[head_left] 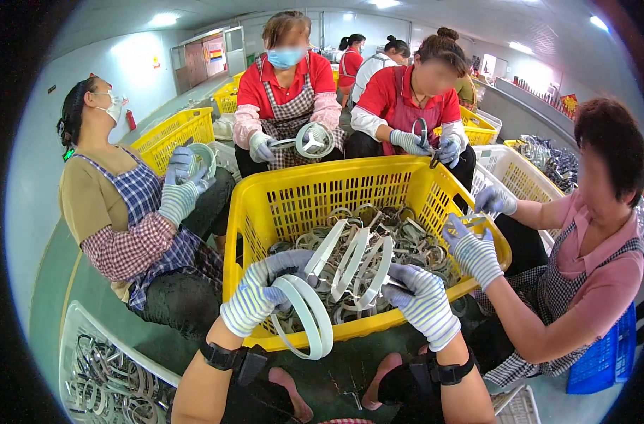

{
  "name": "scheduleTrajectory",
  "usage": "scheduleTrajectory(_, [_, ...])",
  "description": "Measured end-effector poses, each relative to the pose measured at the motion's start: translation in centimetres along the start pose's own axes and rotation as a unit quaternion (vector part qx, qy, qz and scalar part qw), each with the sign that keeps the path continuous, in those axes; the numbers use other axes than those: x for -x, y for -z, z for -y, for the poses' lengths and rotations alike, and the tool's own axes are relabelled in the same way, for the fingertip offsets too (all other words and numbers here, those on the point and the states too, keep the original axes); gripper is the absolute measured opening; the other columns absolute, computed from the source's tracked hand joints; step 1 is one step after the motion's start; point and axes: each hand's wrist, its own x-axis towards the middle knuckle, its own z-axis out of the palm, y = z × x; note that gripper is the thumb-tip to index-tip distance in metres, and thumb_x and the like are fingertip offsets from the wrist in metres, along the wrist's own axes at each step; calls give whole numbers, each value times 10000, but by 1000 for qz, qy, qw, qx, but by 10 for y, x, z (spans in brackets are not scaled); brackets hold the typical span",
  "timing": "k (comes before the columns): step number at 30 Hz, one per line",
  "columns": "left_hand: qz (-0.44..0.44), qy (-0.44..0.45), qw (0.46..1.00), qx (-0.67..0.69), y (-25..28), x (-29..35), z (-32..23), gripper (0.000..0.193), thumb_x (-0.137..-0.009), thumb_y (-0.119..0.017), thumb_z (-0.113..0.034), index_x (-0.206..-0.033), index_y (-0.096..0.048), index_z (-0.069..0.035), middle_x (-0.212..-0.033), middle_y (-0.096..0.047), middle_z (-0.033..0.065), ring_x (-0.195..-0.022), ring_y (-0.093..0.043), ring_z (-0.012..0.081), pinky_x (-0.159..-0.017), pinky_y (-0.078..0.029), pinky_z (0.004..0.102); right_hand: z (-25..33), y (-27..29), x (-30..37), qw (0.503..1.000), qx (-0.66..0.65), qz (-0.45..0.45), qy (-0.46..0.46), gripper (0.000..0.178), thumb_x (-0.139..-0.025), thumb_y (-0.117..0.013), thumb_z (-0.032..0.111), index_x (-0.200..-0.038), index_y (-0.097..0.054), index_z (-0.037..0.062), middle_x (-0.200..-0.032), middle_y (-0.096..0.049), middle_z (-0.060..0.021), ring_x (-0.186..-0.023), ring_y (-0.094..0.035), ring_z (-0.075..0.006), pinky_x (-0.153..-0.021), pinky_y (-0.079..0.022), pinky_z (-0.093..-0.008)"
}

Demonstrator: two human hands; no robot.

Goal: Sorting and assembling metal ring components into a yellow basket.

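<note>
My left hand [260,291], in a striped knit glove, is closed round a pair of pale grey-green rings [309,321], which hang over the near rim of a yellow crate [371,326]. Between my hands, above the crate, is a cluster of flat pale bands [357,260], bent into loops. My gloved right hand [424,302] pinches the right end of this cluster, and a small dark piece shows at its fingertips, too small to name. Under the cluster, several similar rings and metal loops [378,219] lie heaped in the crate.
Co-workers sit round the crate: at left a gloved hand holds a ring [203,159], at far middle another ring [315,140]. On the right, a co-worker's glove [477,254] reaches over the rim. A white crate of metal loops [110,374] stands lower left, a blue basket [601,357] lower right.
</note>
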Motion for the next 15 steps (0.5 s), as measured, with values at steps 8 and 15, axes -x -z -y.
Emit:
scheduleTrajectory(8, [-3, -38, 997, -68, -8, 0, -2, 974, -583, -664, -722, -1234, -522, -12, -912, -626, 23, -759, -562, 61, -644, -455, 169, 2, -1, 1, 1000, -7, 2, -5, 343, -768, -687, 139, -1071, -617, -6, -899, -654, -149, -803, -653, -246, -724, -501, -303])
scheduleTrajectory(15, [12, -53, 996, -75, -6, -8, -8, 965, -613, -663, -716, -1248, -513, -6, -1013, -631, 49, -850, -586, 97, -800, -457, 237, -3, -6, -6, 993, -106, 13, -43, 357, -803, -676, 160, -1103, -604, -18, -864, -656, -106, -722, -624, -174, -666, -489, -272])
